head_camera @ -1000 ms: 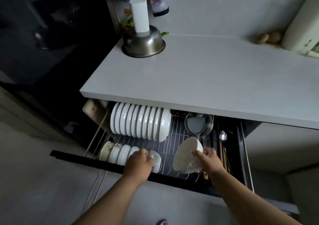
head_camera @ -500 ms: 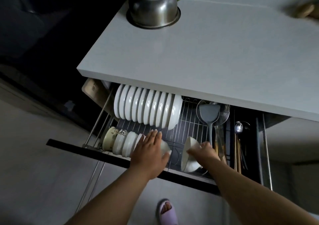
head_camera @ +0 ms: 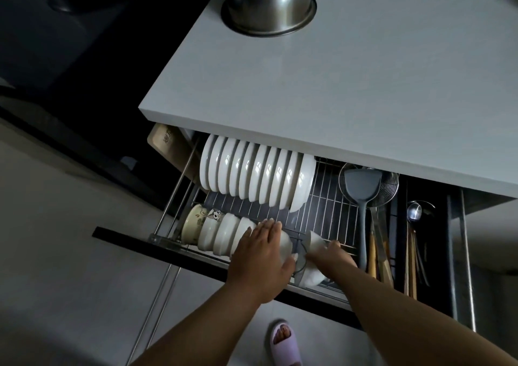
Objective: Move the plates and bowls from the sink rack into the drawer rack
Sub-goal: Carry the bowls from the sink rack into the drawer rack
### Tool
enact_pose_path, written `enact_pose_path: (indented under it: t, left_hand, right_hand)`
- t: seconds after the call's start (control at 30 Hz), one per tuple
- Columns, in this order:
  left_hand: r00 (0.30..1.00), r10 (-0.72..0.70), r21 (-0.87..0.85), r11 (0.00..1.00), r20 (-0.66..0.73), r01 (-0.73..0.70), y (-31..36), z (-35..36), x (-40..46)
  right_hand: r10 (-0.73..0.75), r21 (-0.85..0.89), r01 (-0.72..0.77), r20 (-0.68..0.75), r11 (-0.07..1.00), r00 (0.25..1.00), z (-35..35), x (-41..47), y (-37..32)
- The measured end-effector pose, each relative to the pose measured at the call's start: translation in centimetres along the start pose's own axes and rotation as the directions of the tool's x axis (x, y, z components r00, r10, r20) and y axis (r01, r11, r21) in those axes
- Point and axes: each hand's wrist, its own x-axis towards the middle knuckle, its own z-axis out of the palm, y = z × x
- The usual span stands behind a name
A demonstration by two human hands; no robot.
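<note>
The pulled-out drawer rack (head_camera: 328, 197) holds a back row of white plates (head_camera: 256, 177) standing on edge. Along its front runs a row of white bowls (head_camera: 224, 232) on their sides, with a patterned bowl at the left end. My left hand (head_camera: 262, 259) lies with straight fingers on the rightmost bowl of that row. My right hand (head_camera: 330, 256) grips the rim of a white bowl (head_camera: 312, 274) set on edge in the rack's front wires, just right of the row.
A grey spatula (head_camera: 363, 194), a wire skimmer, chopsticks and a spoon (head_camera: 414, 214) fill the drawer's right side. The white countertop (head_camera: 350, 85) overhangs the rack's back and carries a steel pot (head_camera: 269, 1). A cutting board (head_camera: 168, 147) stands at the left. My slippered foot (head_camera: 283, 340) is below.
My right hand has lowered the white bowl from above the rack down into the front wires beside the row. My left hand opened flat on the row's last bowl.
</note>
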Motion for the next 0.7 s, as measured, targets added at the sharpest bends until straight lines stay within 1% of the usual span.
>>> enact_pose_path:
  t: [0.23, 0.33, 0.4, 0.5, 0.6, 0.7]
  left_hand:
    - [1.0, 0.016, 0.005, 1.0, -0.019, -0.016, 0.0, 0.1, 0.1]
    - [0.999, 0.02, 0.003, 1.0, -0.025, -0.02, 0.2, -0.1, 0.0]
    - [0.999, 0.019, -0.006, 1.0, -0.036, -0.019, 0.3, -0.2, 0.0]
    - [0.999, 0.018, -0.015, 1.0, -0.035, -0.018, 0.4, -0.4, 0.0]
    - [1.0, 0.007, -0.016, 1.0, -0.017, -0.007, 0.4, -0.6, -0.2]
    - [1.0, -0.015, -0.003, 1.0, 0.02, 0.015, 0.8, -0.9, -0.3]
  right_hand:
    - [0.011, 0.043, -0.013, 0.042, 0.999, 0.999, -0.3, 0.4, 0.6]
    - [-0.013, 0.072, 0.01, 0.039, 0.997, 0.999, -0.7, 0.2, 1.1]
    - [-0.049, 0.082, 0.049, 0.003, 0.995, 0.999, -1.0, -0.3, 1.4]
    - [-0.141, 0.092, 0.146, -0.064, 0.985, 0.988, -1.5, -1.4, 1.6]
    - [-0.235, 0.098, 0.248, -0.129, 0.964, 0.963, -2.3, -3.3, 1.8]
    - [-0.296, 0.116, 0.321, -0.196, 0.94, 0.935, -4.3, -6.0, 3.2]
